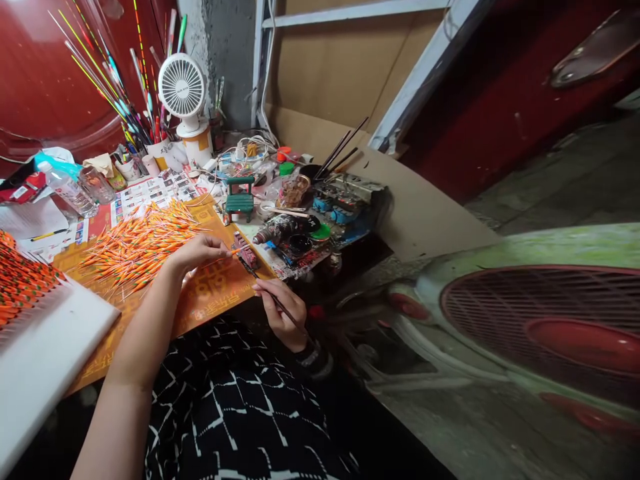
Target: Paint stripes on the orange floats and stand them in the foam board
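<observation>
My left hand [197, 253] pinches a slim orange fishing float [237, 250] by its end, with the tip held out towards the brush. My right hand [284, 313] is shut on a thin dark paintbrush [275, 300], and the brush tip sits at or very near the float. A heap of orange floats [140, 247] lies on an orange printed mat [215, 297] just beyond my left wrist. More orange floats stand in rows on a white foam board [50, 347] at the far left.
Behind my hands stand paint jars and tins [300, 245], a small green model chair [239, 199] and a white desk fan [181, 87]. Cups hold long floats [120, 87]. A large green and red floor fan [540, 327] stands on the right.
</observation>
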A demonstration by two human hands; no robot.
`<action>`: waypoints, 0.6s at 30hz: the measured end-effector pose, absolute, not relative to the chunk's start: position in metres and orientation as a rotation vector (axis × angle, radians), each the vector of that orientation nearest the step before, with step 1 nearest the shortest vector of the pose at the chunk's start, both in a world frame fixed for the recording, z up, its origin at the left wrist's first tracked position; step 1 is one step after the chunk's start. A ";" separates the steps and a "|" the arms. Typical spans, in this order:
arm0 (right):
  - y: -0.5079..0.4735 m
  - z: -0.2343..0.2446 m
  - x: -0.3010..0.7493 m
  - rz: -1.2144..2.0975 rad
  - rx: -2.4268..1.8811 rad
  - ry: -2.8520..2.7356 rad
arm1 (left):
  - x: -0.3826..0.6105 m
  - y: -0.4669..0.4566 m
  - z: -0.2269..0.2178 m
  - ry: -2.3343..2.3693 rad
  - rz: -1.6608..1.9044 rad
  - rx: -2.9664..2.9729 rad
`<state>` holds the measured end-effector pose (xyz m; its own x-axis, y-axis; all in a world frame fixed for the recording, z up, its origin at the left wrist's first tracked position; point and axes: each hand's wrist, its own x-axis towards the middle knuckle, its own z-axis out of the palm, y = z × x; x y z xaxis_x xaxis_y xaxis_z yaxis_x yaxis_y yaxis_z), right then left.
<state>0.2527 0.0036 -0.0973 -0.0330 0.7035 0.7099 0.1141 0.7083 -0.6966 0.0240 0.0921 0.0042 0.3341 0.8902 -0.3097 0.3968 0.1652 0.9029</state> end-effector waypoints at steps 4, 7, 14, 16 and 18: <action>0.009 -0.108 0.244 0.504 -0.701 -1.538 | 0.024 0.094 -0.013 1.265 0.559 1.357; 0.011 -0.116 0.240 0.465 -0.717 -1.545 | 0.021 0.097 -0.021 1.232 0.546 1.382; 0.013 -0.124 0.238 0.410 -0.740 -1.590 | 0.018 0.097 -0.023 1.233 0.537 1.378; 0.013 -0.123 0.238 0.398 -0.724 -1.592 | 0.018 0.097 -0.023 1.231 0.536 1.383; 0.013 -0.123 0.238 0.388 -0.714 -1.595 | 0.019 0.097 -0.022 1.247 0.533 1.384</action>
